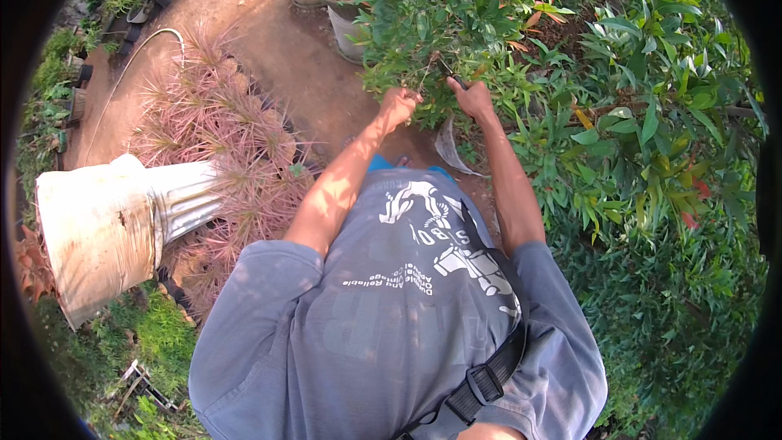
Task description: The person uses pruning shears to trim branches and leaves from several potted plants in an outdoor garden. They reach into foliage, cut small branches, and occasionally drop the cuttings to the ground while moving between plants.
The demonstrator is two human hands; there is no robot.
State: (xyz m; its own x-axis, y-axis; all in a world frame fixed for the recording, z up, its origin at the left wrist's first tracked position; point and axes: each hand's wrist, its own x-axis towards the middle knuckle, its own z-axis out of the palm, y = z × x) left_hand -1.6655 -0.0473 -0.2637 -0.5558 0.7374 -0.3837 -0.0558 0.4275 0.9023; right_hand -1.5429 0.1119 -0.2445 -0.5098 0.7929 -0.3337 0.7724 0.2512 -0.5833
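Both of my hands are in front of me at the near edge of a leafy green shrub (427, 18). My left hand (400, 105) is closed on a thin stem among the leaves. To its right, my right hand (473, 98) grips a dark-handled cutting tool (451, 73), which looks like pruning shears. The tool's tip points up and left into the foliage, close to a small brownish twig. Leaves partly hide the blades, so whether they touch a stem cannot be told. A torn white plastic sheet (451, 146) hangs just below my right hand.
Pink spiky-leaved plants (214, 104) grow in pots on the left, beside a white fluted column (183, 195) with a stained cover. A hose (131, 61) curves over the dirt path (263, 43). White pots (348, 33) stand ahead; dense shrubs (647, 244) fill the right.
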